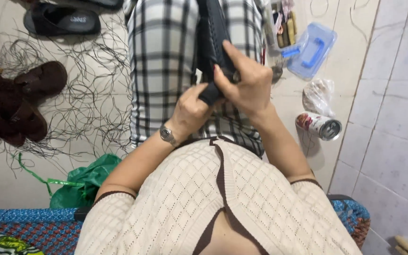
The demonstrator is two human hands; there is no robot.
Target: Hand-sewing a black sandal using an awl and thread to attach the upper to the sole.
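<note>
Light: bright, even, soft.
Shadows: faint, under the tin can point(319, 126).
Glare: mild on the pale wall tiles point(393, 94).
Focus: mostly sharp.
Edges: wide-angle bending.

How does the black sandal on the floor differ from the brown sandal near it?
The black sandal lies at the top, clear of the thin strands; the brown sandal lies lower, among the strands. The black one looks flat and smooth, the brown one rounder. Both lie on the floor, away from both hands.
</note>
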